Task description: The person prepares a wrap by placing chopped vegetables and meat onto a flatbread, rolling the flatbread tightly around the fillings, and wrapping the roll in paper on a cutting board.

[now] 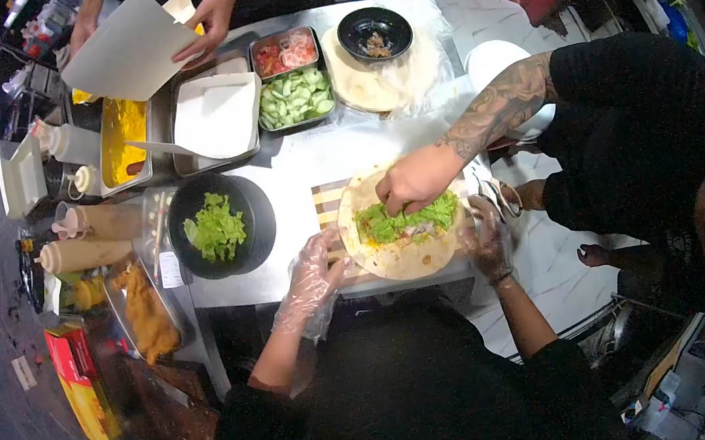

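A flatbread [405,265] lies on a striped board [325,195], with chopped lettuce [382,226] and other filling across its middle. My left hand [314,278], in a clear plastic glove, is at the flatbread's left edge with fingers apart. On the opposite side, my gloved right hand [489,242] is at the right edge, its fingers stretched out. Between them a co-worker's bare hand [422,177] reaches in from the right and presses on the lettuce. A black bowl [261,221] with more lettuce stands left of the board.
Steel trays hold cucumber slices [297,97], tomato and onion [284,50], and yellow food [125,132]. A small black bowl [347,32] sits on stacked flatbreads [428,58]. Sauce bottles [88,253] stand left. Another person's hand [212,18] holds a white sheet [128,48] at the back.
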Available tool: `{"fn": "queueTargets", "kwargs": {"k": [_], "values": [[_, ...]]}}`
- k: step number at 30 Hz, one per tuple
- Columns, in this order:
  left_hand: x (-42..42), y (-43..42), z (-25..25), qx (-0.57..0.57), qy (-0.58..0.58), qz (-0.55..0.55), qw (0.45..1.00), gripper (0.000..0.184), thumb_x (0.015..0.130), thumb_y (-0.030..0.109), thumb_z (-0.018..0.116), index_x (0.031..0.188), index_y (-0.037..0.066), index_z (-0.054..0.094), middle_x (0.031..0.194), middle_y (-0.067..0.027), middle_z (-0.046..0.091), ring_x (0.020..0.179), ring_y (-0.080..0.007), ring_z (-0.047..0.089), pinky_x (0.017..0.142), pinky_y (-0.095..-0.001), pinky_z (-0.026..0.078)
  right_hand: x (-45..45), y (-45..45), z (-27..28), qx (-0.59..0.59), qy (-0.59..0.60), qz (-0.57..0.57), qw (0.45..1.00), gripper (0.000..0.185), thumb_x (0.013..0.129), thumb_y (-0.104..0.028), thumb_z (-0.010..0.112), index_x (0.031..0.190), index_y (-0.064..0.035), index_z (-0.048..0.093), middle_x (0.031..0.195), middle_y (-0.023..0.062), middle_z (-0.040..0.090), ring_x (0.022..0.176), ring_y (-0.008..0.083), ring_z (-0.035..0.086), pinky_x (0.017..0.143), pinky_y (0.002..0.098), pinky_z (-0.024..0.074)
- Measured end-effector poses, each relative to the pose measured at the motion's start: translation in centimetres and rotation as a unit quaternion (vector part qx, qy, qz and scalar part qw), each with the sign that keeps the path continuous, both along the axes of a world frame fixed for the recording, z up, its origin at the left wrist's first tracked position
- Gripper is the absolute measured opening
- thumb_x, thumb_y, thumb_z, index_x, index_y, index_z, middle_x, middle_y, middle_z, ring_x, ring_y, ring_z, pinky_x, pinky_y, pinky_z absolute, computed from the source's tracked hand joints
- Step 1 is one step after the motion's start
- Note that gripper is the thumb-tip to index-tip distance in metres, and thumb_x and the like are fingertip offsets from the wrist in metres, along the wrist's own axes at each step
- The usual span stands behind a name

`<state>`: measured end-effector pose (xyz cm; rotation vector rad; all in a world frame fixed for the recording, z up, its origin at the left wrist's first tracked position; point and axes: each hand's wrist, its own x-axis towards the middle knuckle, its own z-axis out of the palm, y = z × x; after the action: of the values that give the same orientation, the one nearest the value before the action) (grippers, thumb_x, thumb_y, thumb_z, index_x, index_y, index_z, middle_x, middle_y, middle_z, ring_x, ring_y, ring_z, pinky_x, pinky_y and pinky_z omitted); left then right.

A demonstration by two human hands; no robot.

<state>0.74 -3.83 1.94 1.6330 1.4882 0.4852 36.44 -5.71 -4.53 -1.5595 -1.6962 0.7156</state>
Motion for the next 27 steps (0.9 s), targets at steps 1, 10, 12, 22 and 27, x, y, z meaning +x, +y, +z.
{"fn": "queueTargets", "kwargs": {"k": [1, 10, 12, 22, 27], "values": [[0.0, -0.3, -0.2, -0.068, -0.049, 0.058, 0.995, 0.058, 0.083, 0.021, 0.074, 0.133, 0.008, 0.049, 0.126, -0.0191, 0.056, 0.114, -0.0356, 0.058, 0.098, -0.0432, 0.050, -0.1, -1.3, -0.9, -0.011, 0.116, -0.070, 0.991, 0.054, 0.089, -0.024, 0.068, 0.132, -0.0018, 0.045, 0.120, 0.0150, 0.056, 0.109, 0.0286, 0.057, 0.095, 0.0398, 0.0462], [3.4, -4.2, -0.5, 0.080, 0.076, -0.139, 0.984, 0.035, 0.087, 0.016, 0.065, 0.121, 0.011, 0.060, 0.117, -0.0124, 0.063, 0.112, -0.0334, 0.058, 0.096, -0.0443, 0.048, -2.7, -7.0, -3.9, -0.083, -0.050, -0.030, 0.995, 0.048, 0.084, 0.000, 0.060, 0.128, -0.0046, 0.044, 0.109, 0.0064, 0.057, 0.102, 0.0172, 0.058, 0.085, 0.0334, 0.0503], [3.9, -4.8, -3.1, 0.168, 0.132, -0.216, 0.953, 0.038, 0.086, 0.017, 0.065, 0.123, 0.015, 0.060, 0.118, -0.0090, 0.063, 0.112, -0.0287, 0.058, 0.101, -0.0449, 0.042, -3.3, -7.0, -4.3, -0.068, 0.039, -0.056, 0.995, 0.051, 0.083, 0.000, 0.060, 0.130, -0.0052, 0.043, 0.109, 0.0060, 0.058, 0.104, 0.0169, 0.058, 0.085, 0.0329, 0.0508], [7.1, -4.0, -4.6, 0.272, 0.122, -0.252, 0.921, 0.033, 0.086, 0.017, 0.063, 0.118, 0.013, 0.058, 0.113, -0.0072, 0.062, 0.105, -0.0273, 0.059, 0.091, -0.0441, 0.044, -4.2, -4.6, 2.9, 0.052, -0.174, 0.135, 0.974, 0.032, 0.075, -0.005, 0.064, 0.107, -0.0037, 0.063, 0.103, 0.0151, 0.063, 0.103, 0.0354, 0.057, 0.092, 0.0478, 0.0465], [7.1, -3.7, -4.8, 0.295, 0.123, -0.240, 0.917, 0.037, 0.079, 0.015, 0.065, 0.116, 0.013, 0.060, 0.108, -0.0053, 0.063, 0.102, -0.0252, 0.059, 0.092, -0.0442, 0.044, -3.2, -3.8, 2.3, 0.056, -0.196, 0.222, 0.953, 0.029, 0.079, -0.013, 0.066, 0.107, -0.0063, 0.065, 0.104, 0.0124, 0.062, 0.103, 0.0341, 0.057, 0.094, 0.0495, 0.0447]]}}
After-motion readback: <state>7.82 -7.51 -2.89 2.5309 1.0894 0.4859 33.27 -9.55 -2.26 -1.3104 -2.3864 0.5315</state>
